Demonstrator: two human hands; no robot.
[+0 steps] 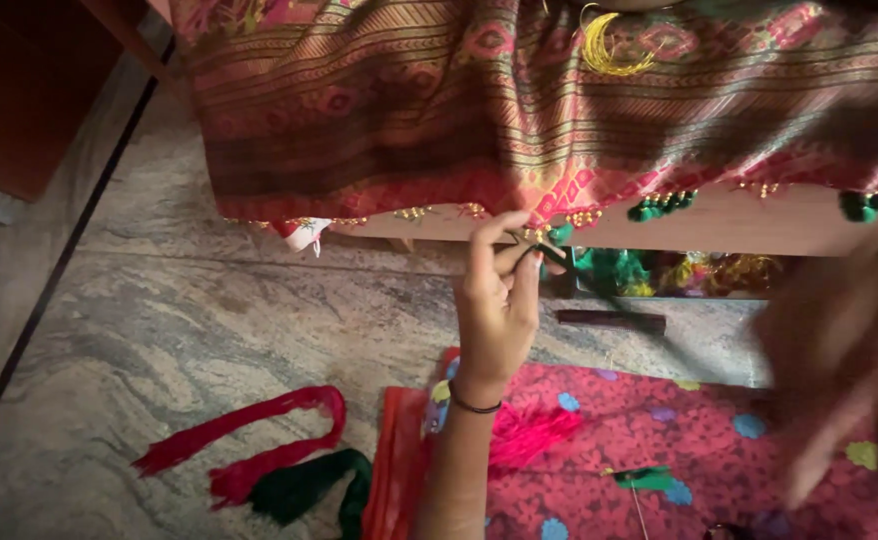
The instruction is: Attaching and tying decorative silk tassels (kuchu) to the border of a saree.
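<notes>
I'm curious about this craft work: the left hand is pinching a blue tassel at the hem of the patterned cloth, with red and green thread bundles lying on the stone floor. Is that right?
Not quite. In the head view the left hand pinches a green tassel, not a blue one, at the hem of the patterned cloth. The red and green thread bundles do lie on the stone floor.

Veined stone floor [209, 300], wooden furniture [19, 90]

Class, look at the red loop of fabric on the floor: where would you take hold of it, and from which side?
Grip the red loop of fabric at its curved bend, coming from above. That end arches clear on the bare stone floor, while its lower tail touches the dark green fabric.
</notes>
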